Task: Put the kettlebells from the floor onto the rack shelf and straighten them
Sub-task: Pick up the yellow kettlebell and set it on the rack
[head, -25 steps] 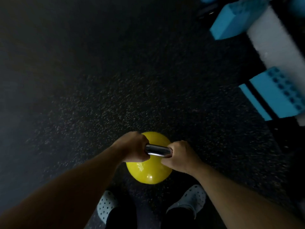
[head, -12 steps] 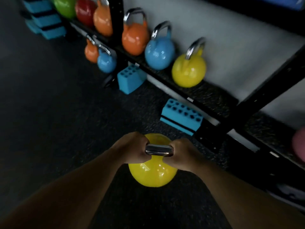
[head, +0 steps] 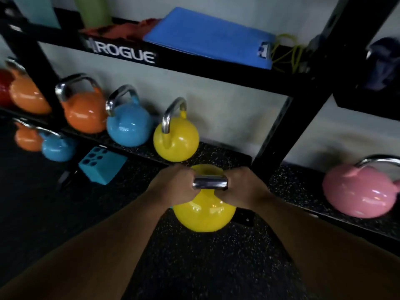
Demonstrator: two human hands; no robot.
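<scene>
I hold a yellow kettlebell (head: 204, 213) by its steel handle with both hands: my left hand (head: 173, 187) grips the handle's left end and my right hand (head: 244, 187) its right end. It hangs in the air just in front of the low rack shelf (head: 218, 154). On that shelf stand a second yellow kettlebell (head: 176, 139), a blue one (head: 128, 126) and an orange one (head: 85, 113). A pink kettlebell (head: 359, 191) sits on the shelf bay to the right.
A black rack upright (head: 287, 126) rises just right of my hands. Under the shelf at left, a small orange kettlebell (head: 28, 137) and a small blue kettlebell (head: 57, 148) sit on the floor beside a teal foam block (head: 101, 165). A blue pad (head: 207, 37) lies on the upper shelf.
My view rose from the floor to the rack. I carried the yellow kettlebell, gripped in both hands, up close to the shelf.
</scene>
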